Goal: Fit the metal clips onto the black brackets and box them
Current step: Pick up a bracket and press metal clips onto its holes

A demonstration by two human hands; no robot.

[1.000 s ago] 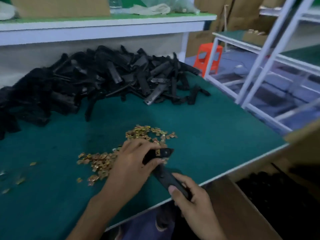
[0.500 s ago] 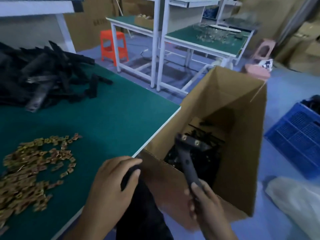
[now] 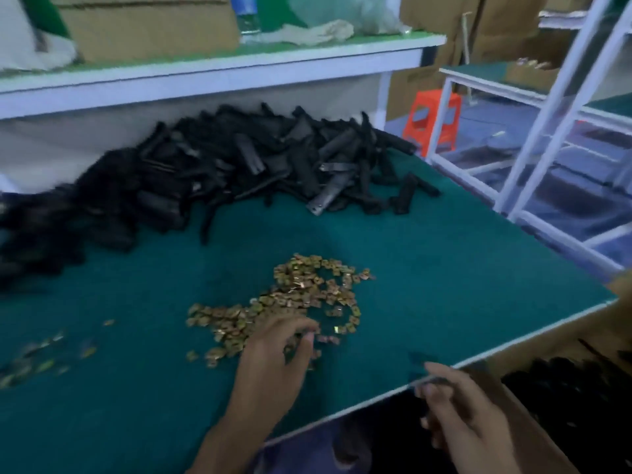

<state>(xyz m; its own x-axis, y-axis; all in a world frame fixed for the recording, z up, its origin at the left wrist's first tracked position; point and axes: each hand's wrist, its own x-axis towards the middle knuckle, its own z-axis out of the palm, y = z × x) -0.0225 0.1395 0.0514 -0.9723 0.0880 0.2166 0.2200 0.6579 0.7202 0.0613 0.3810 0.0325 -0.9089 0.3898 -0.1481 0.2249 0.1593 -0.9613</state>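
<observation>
A loose heap of small gold metal clips (image 3: 307, 292) lies on the green table (image 3: 444, 268). My left hand (image 3: 273, 360) is down on the near edge of that heap, its fingertips and thumb bunched on clips; blur hides how many. My right hand (image 3: 468, 415) hovers at the table's front edge with loosely curled fingers and holds nothing. A big pile of black brackets (image 3: 222, 172) fills the back of the table. To the lower right a cardboard box (image 3: 526, 436) stands beside the table with black brackets (image 3: 581, 391) inside.
A white shelf (image 3: 219, 73) overhangs the back of the table with cartons and a bottle on it. White table frames (image 3: 547, 124) and an orange stool (image 3: 432, 121) stand to the right. A few stray clips (image 3: 44, 357) lie at the left.
My right hand has let go of the bracket it held over the box and come back to the table edge. My left hand moved from the edge onto the clips. The view swung back left.
</observation>
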